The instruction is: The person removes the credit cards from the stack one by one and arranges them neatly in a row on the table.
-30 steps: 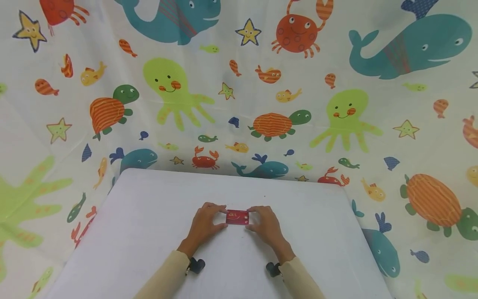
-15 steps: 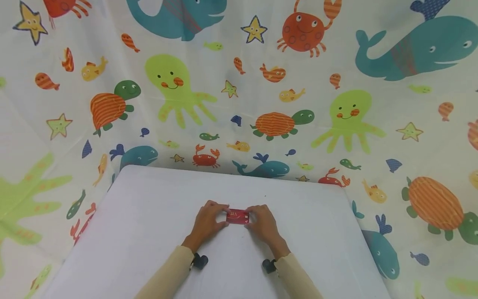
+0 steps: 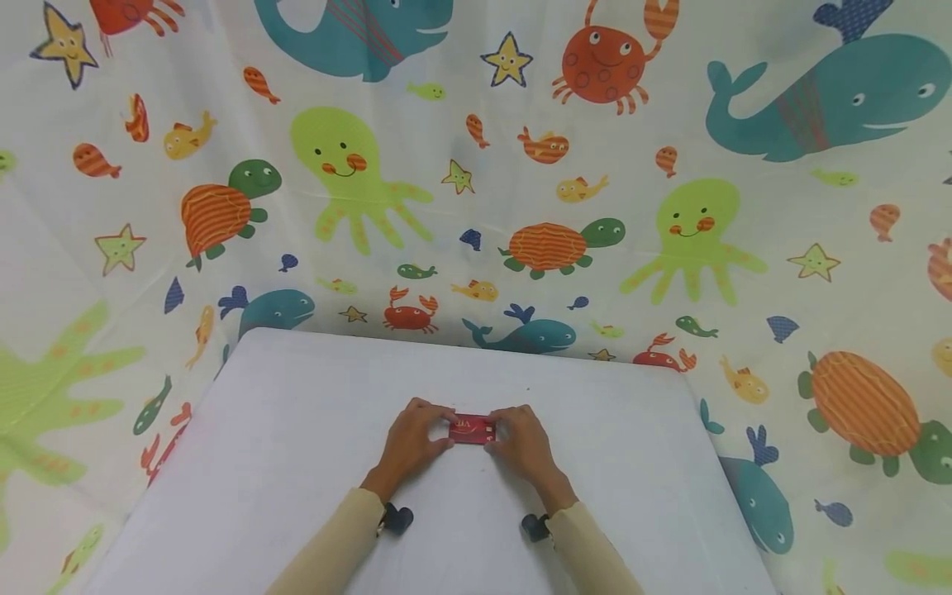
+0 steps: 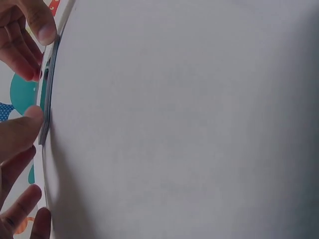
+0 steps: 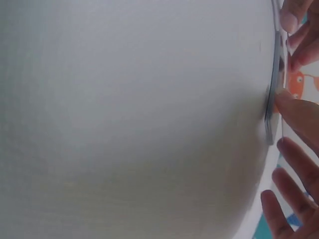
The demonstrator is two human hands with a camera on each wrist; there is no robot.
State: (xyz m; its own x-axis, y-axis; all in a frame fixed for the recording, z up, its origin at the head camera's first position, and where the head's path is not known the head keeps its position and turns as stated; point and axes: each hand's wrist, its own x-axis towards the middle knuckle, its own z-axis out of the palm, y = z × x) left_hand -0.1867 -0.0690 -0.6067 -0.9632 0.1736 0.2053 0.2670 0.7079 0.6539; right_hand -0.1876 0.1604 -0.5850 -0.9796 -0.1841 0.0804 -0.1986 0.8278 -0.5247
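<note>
the card (image 3: 470, 430) looks like smooth plastic, the tabletop (image 3: 476, 496) matt, the backdrop (image 3: 476, 194) creased cloth.

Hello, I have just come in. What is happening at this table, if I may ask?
A person is holding a red card marked VIP with both hands. The left hand grips its left end and the right hand its right end. They are over the middle of the white table, in front of a cloth printed with sea animals.
</note>
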